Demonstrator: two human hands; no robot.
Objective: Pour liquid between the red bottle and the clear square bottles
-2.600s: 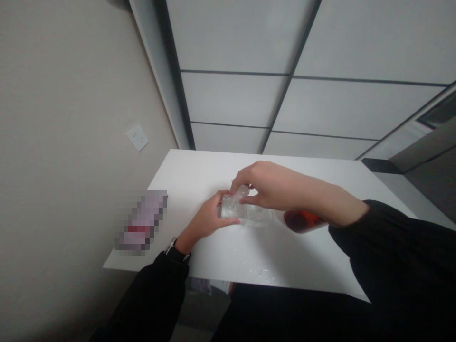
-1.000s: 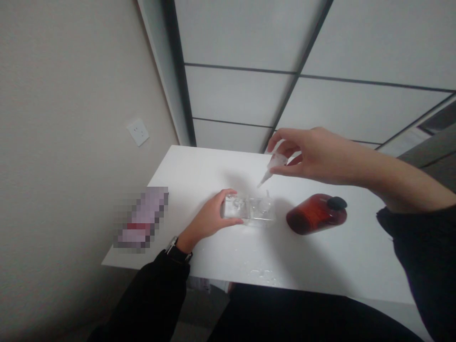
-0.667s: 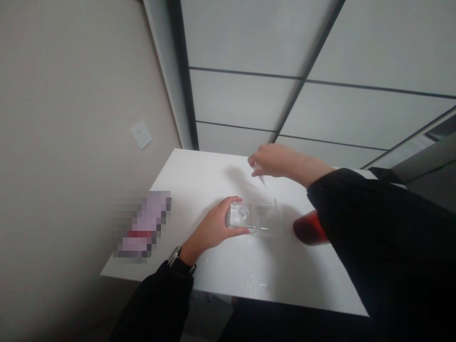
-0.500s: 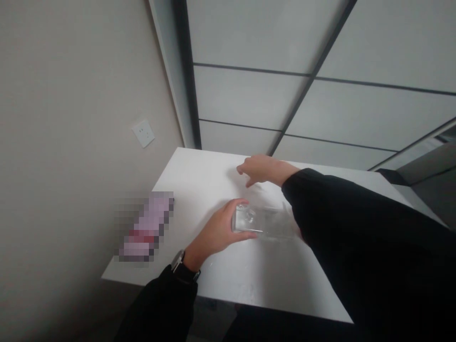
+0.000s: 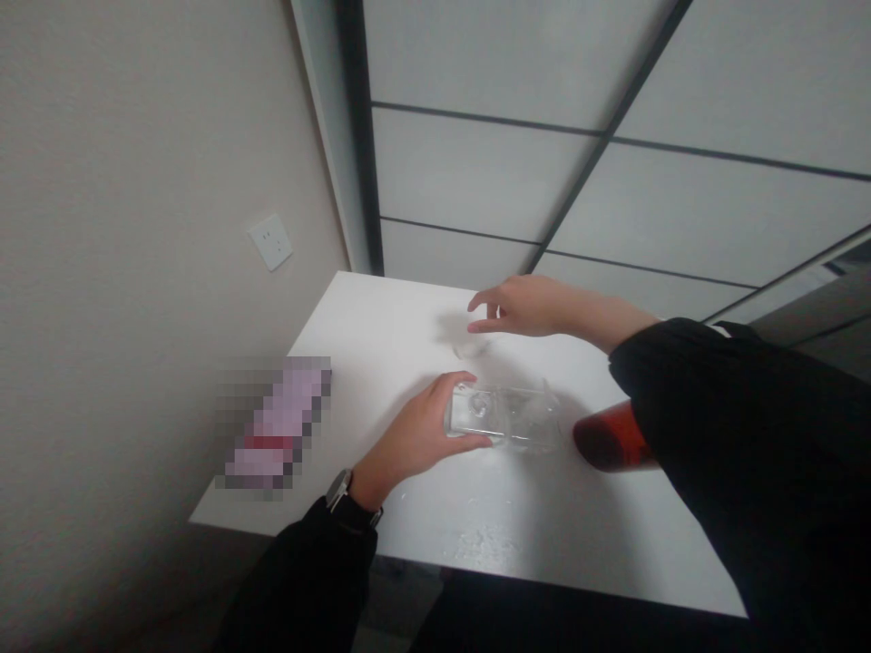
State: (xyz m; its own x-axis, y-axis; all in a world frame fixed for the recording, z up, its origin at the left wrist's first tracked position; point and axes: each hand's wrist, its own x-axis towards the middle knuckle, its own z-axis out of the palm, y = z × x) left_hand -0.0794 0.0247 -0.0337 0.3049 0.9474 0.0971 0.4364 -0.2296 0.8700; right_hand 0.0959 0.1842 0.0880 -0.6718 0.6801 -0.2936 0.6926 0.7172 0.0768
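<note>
The clear container was colourless and see-through, boxy and long, in two sections side by side; the left section looked whiter and bore a round, ring-like shape on top, while the right showed mostly as edges and glints. It lay on the white table, in front of you. Your left hand gripped its left end, thumb along the near side and fingers along the far side. Your right hand was above the far part of the table, thumb and fingers apart, holding nothing visible. Count: one container; one small clear piece, faint, on the table below your right hand; one red-brown bottle, partly behind your right sleeve; one pixelated mauve item at left; one watch on your left wrist.
</note>
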